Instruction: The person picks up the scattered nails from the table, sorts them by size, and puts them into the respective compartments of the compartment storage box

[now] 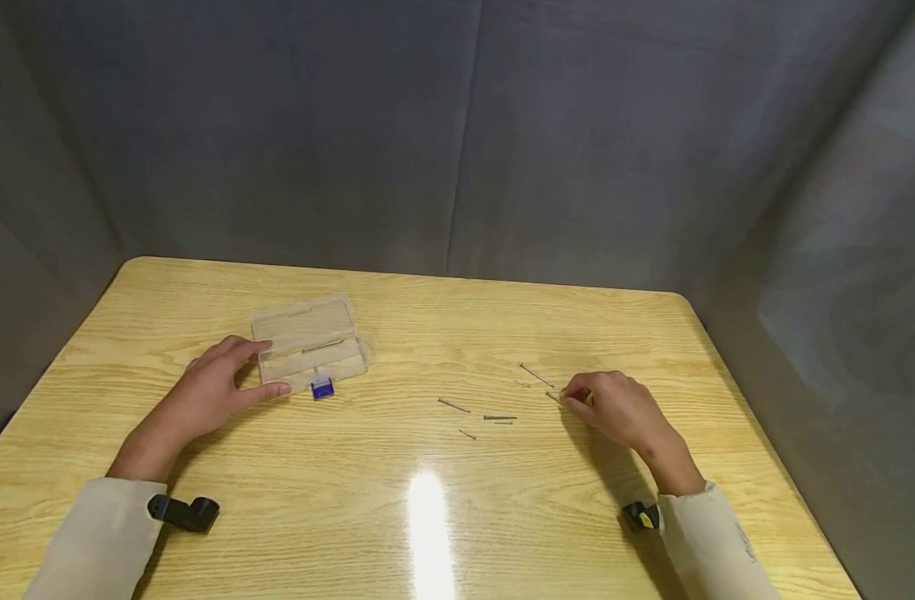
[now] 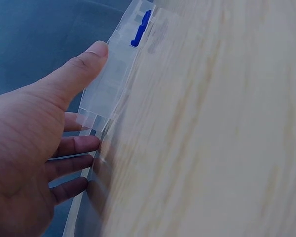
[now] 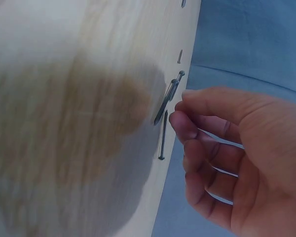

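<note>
An open, clear plastic box (image 1: pixel 313 364) with a blue latch (image 1: pixel 322 389) lies at the left of the table. One nail (image 1: pixel 322 346) lies inside it. My left hand (image 1: pixel 221 383) holds the box's left end, thumb at the front and fingers on the far side; the left wrist view shows the thumb against the clear wall (image 2: pixel 106 86). At the right, my right hand (image 1: pixel 615 408) is low over a cluster of nails, thumb and index fingertips close together beside a nail (image 3: pixel 163 138). Whether anything is between those fingertips cannot be seen.
Near the right hand lie a long nail (image 1: pixel 537 375), a tiny nail (image 1: pixel 522 384) and another nail (image 1: pixel 553 397). Further left are several loose nails, among them a longer one (image 1: pixel 453 405) and a dark one (image 1: pixel 500 417). Grey curtains (image 1: pixel 457 133) surround the wooden table (image 1: pixel 315 500).
</note>
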Tool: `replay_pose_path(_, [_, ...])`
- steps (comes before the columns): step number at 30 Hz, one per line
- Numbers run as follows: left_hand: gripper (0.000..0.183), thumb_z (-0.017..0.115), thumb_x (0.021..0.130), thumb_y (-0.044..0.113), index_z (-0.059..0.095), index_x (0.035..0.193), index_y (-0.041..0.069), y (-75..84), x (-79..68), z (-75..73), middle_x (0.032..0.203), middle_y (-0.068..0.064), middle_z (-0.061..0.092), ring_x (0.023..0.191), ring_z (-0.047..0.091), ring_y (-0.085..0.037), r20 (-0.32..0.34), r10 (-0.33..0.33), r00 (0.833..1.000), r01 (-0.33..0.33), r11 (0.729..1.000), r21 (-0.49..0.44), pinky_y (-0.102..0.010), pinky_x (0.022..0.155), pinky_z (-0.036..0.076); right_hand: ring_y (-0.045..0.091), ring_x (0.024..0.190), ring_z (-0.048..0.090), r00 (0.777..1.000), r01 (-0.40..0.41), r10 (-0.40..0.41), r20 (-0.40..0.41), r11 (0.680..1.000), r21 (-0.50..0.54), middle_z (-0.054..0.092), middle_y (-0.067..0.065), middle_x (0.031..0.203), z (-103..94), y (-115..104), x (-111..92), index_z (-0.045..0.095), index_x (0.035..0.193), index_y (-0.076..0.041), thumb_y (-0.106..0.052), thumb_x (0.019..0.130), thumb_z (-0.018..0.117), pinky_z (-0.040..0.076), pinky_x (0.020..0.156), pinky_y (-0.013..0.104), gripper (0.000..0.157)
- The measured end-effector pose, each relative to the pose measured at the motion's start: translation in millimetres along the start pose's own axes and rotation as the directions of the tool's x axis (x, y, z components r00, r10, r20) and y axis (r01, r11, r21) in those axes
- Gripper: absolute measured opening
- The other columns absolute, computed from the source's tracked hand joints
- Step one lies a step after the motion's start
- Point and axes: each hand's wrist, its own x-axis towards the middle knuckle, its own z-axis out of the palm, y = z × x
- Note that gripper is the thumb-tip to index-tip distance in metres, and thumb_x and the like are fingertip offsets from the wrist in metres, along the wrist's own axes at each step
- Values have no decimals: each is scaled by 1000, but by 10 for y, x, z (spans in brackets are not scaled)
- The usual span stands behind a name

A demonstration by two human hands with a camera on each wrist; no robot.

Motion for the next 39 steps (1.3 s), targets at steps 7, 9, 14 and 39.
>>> replay_pose_path(7, [86,75,93,52,48,147,-8,3,0,8,133,-27,52,124,49,-52,-4,0,1000,0,1000,1,-68,99,39,11,74,64,1000,-15,15,19,1000,0,72,-8,87,21,79,-67,79,96,-15,-18,96,75,52,63,39,4])
replay_pose_path(9, [85,75,93,52,48,147,-8,2,-3,10,133,-27,52,124,49,-51,-6,-2,1000,2,1000,3,-68,99,39,11,75,65,999,-26,25,31,1000,4,72,-8,86,35,97,-79,78,95,-15,-19,96,76,53,65,40,5])
replay_pose_path(14, [87,75,92,52,48,147,-9,9,-8,8,134,-28,52,125,48,-52,-8,-11,1000,11,1000,8,-69,100,38,10,75,65,999,-25,24,41,999,22,71,-10,84,55,116,-87,77,94,-13,-19,95,77,53,67,41,6])
replay_pose_path(39, [89,75,91,55,47,148,-8,15,6,-1,135,-28,51,125,48,-52,0,-24,1000,24,1000,14,-69,101,37,7,62,47,994,76,-76,82,997,9,56,-13,73,79,180,-60,67,83,-20,-14,92,74,41,58,31,13])
